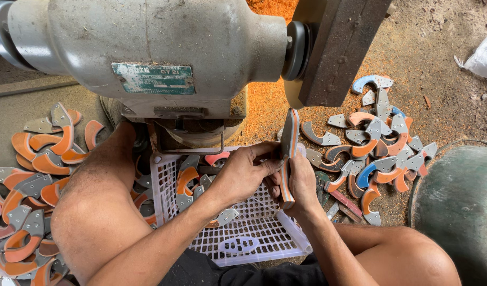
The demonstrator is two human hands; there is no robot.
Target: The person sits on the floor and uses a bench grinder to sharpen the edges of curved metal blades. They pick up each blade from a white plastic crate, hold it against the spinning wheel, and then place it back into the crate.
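Both hands are gripping one curved orange-and-grey piece [289, 153] on edge, just below the grinder's wheel [294, 92]. The left hand [243, 172] is closing its fingers round the piece from the left; the right hand [302, 182] is clasping its lower part from behind. A white basket [243, 238] holding similar pieces is sitting beneath them. More pieces are lying heaped on the ground [439, 63] to either side.

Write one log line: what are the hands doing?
left hand: grips curved piece | right hand: grips it | under grinder wheel | over basket
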